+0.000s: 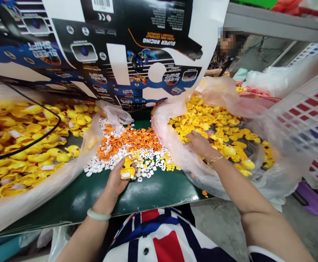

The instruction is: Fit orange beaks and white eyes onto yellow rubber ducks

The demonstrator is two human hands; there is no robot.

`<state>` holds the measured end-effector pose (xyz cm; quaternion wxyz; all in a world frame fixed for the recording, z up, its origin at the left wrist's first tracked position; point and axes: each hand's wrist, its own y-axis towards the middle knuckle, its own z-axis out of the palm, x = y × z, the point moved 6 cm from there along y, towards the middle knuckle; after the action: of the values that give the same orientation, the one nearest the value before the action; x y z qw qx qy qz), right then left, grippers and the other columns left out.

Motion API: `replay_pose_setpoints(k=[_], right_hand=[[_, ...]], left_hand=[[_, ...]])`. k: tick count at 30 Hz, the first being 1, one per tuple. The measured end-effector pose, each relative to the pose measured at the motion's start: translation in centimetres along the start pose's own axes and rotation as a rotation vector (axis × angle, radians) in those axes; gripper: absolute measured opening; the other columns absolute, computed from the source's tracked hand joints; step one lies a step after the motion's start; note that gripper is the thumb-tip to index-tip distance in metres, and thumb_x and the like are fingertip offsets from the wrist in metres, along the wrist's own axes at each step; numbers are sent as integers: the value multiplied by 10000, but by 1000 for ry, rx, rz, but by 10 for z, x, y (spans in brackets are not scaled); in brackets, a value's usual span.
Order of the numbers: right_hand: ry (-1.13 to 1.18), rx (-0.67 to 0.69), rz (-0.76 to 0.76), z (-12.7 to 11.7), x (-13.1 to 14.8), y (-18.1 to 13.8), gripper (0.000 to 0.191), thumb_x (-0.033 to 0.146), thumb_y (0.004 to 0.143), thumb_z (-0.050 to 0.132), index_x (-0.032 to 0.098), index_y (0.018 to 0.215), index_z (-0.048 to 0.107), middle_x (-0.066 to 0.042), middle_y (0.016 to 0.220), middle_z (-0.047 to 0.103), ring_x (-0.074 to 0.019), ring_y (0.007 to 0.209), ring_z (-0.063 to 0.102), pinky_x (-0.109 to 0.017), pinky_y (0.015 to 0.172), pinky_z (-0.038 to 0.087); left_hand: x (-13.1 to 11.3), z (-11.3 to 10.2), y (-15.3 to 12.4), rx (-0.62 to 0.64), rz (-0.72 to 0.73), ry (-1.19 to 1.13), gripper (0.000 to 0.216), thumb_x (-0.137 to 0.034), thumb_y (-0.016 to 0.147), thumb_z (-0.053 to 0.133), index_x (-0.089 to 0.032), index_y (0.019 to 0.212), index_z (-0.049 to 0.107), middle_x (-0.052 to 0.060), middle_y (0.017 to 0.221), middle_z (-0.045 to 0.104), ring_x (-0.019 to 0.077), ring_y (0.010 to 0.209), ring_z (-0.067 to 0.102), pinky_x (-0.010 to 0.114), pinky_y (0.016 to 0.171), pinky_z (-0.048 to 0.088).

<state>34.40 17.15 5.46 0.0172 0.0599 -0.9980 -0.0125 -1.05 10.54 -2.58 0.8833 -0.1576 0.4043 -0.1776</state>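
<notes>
My left hand [117, 178] is closed around a yellow plastic duck shell [127, 169] with a white label on its lower part. It is just above the green table's near side, beside the small loose parts. My right hand [198, 143] reaches into the plastic bag on the right. Its fingers stretch over the yellow plastic pieces [213, 122] there, with some fingertips hard to make out. Between the hands lie orange pieces [137, 140], white eye-like pieces [96, 163] and small yellow discs [169, 163].
On the left, a big clear bag holds yellow duck shells [36, 145], with a black cable [39, 140] hanging across. A printed cardboard sheet [137, 22] stands behind the green table [159, 189]. White crates [311, 127] are at right. A person [220, 58] is in the background.
</notes>
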Motion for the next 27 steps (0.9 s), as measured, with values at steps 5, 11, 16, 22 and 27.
replay_pose_setpoints(k=[5,11,16,22,27], right_hand=[[12,64,-42,13,-16,19,271,125,845,531,129,1064,689,-124,1075,630,-206,910,605,-285,830,468],[66,-53,26,-43,-12,-2,306,283,862,536,144,1097,675,-136,1105,644,-271,973,619,-358,827,482],[496,535,-427,-37,78,-55,232,341,829,593,229,974,736,-29,927,722,-181,778,652,-279,701,504],[479,658,-659,22,167,-74,222,284,908,533,209,845,732,-9,823,718,-143,702,622,-264,683,494],[369,226,-594,17,157,-75,324,341,969,491,200,1215,648,-128,1189,662,-254,1098,619,-424,939,503]], left_hand=[[1,1,2,55,1,-7,245,-319,895,559,-158,1080,574,79,766,658,225,646,678,295,507,535],[-4,2,-3,76,45,-23,280,-353,857,592,-164,1062,573,58,736,646,209,608,654,287,492,516],[-6,6,-7,92,48,-23,307,-384,842,606,-166,1058,587,59,741,644,205,607,652,286,496,506],[-5,4,-8,100,73,4,371,-401,829,621,-186,1128,575,57,741,646,223,613,662,294,493,498],[-6,1,-11,74,101,10,356,-399,835,614,-200,1127,569,48,730,647,233,622,672,294,492,501]])
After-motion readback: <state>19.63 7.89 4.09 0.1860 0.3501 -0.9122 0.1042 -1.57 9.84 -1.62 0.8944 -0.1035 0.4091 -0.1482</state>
